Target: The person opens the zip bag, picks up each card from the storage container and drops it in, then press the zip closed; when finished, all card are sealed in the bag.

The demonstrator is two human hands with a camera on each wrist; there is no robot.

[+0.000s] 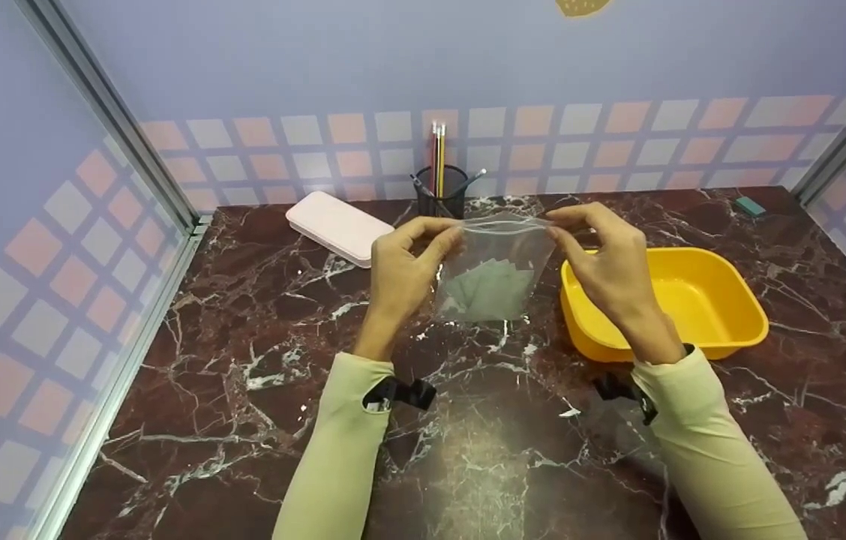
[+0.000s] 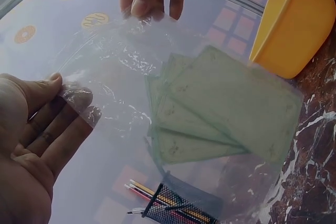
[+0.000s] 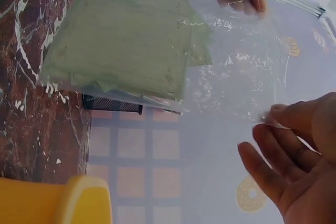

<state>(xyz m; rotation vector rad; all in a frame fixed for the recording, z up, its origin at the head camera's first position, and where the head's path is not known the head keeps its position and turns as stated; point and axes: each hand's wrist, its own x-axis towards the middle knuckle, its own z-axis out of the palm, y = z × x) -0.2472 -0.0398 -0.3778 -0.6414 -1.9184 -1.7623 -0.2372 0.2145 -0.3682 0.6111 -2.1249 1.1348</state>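
Observation:
A clear zip bag (image 1: 505,251) hangs upright between my two hands above the table. Inside it lie several flat pale-green rectangular sheets (image 2: 231,98), fanned over one another toward the bottom of the bag. My left hand (image 1: 412,259) pinches the bag's upper left corner between thumb and fingers. At the upper right corner, my right hand (image 1: 607,259) pinches the plastic the same way. The zip strip runs along the top edge between the hands. In the right wrist view the sheets (image 3: 131,40) show through the plastic, away from the fingertips.
A yellow basin (image 1: 700,300) stands right of the bag, partly behind my right hand. A pink case (image 1: 337,225) lies at the back left. Behind the bag is a black mesh cup (image 1: 442,199) with pencils. A small teal block (image 1: 750,206) lies at the back right.

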